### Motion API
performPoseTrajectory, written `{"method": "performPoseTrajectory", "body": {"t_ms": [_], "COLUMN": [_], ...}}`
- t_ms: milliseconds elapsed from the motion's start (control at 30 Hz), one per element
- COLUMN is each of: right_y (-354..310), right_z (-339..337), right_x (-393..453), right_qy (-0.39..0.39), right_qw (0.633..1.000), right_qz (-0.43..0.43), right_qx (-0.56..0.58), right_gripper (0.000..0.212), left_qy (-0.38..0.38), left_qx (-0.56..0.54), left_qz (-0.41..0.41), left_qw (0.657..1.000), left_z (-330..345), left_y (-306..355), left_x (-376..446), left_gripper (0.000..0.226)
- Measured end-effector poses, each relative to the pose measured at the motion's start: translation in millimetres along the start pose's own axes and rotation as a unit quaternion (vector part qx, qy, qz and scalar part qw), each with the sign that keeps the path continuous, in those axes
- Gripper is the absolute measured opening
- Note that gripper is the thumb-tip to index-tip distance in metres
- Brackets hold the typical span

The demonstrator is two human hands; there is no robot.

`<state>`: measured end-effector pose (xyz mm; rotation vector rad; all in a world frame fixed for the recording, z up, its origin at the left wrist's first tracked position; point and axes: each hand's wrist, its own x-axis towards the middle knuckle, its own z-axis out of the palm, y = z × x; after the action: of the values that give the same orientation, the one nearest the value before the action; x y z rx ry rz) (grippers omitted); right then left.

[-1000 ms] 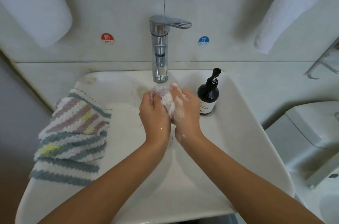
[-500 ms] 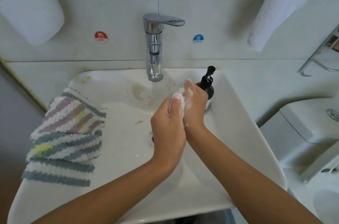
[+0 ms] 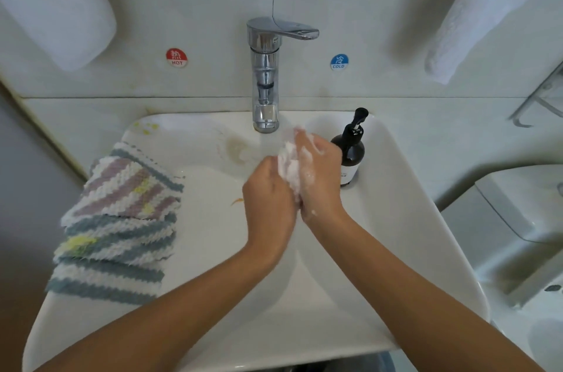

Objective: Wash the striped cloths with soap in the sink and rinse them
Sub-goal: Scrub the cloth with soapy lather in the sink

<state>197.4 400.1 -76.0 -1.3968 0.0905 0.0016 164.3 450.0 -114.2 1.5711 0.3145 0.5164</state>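
Hands together over the white glazed ceramic sink (image 3: 411,219), just below the chrome tap (image 3: 265,79). Left hand (image 3: 269,207) curled, knuckles up, pressed against the right hand (image 3: 318,179), which wraps a soft white lathered wad (image 3: 288,167); probably a soapy cloth, though foam hides any stripes. Compared with half a second ago, shifted slightly toward the tap, with more foam showing between the palms and the right fingers (image 3: 307,140) more spread over the wad. Suds smeared across the right knuckles and wrist.

Stack of fluffy striped cloths (image 3: 122,219), blue-grey, mauve and white with yellow patches, folded on the sink's left rim, unmoved, well apart from the hands. Dark glossy pump bottle (image 3: 350,155) upright just beside the right hand. Small orange speck (image 3: 237,201) on the smooth basin floor. Round red HOT sticker (image 3: 177,57) and blue COLD sticker (image 3: 339,62) on the pale tiled wall. White terry towels (image 3: 58,5) hanging above.
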Motion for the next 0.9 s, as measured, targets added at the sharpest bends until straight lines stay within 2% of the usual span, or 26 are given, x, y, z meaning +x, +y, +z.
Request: {"method": "performPoseTrajectory", "body": {"t_ms": [67,100,167,233,300,400,500,600,700,800,900], "right_y": [-0.9,-0.2,-0.9,2.1,7.4,15.2,16.7,3.7,3.5,5.5,4.7], "right_z": [-7.3,-9.8,-11.2,-7.7,-0.9,7.5,5.9,-0.6,-13.5,-11.6,0.1], "right_x": [7.4,9.3,5.5,-1.9,-6.7,-12.5,-7.8,-1.2,3.0,-3.6,-4.8], "right_qy": [0.029,0.018,-0.044,-0.116,-0.15,-0.138,-0.112,-0.061,-0.074,-0.124,-0.138], "right_qw": [0.998,0.996,0.994,0.986,0.984,0.989,0.992,0.998,0.997,0.99,0.984], "right_qz": [0.021,0.045,0.073,0.093,0.089,0.06,0.002,0.031,0.001,-0.015,-0.013], "right_qx": [0.051,0.075,0.069,0.076,0.041,0.004,-0.052,-0.013,-0.031,-0.069,-0.116], "right_gripper": [0.05,0.044,0.032,0.037,0.036,0.027,0.027,0.033,0.039,0.049,0.033], "left_qy": [-0.019,-0.019,0.004,0.044,0.087,0.093,0.079,0.027,0.007,0.059,0.086], "left_qx": [0.002,0.002,0.009,0.023,0.038,0.069,0.068,0.061,0.047,0.038,0.043], "left_qz": [0.033,0.051,0.091,0.109,0.093,0.091,0.108,0.163,0.185,0.132,0.119], "left_qw": [0.999,0.998,0.996,0.993,0.991,0.989,0.989,0.984,0.981,0.989,0.988], "left_z": [5.6,7.1,7.5,4.2,-2.9,-15.0,-14.7,-4.3,7.8,8.0,-5.0], "left_y": [4.2,6.4,10.0,11.4,8.0,2.4,-0.2,3.7,10.7,13.6,10.5], "left_x": [-15.4,-19.2,-17.5,-4.2,18.0,39.9,27.5,-3.3,-15.7,4.7,27.4], "left_gripper": [0.028,0.03,0.031,0.031,0.038,0.043,0.042,0.039,0.038,0.039,0.046]}}
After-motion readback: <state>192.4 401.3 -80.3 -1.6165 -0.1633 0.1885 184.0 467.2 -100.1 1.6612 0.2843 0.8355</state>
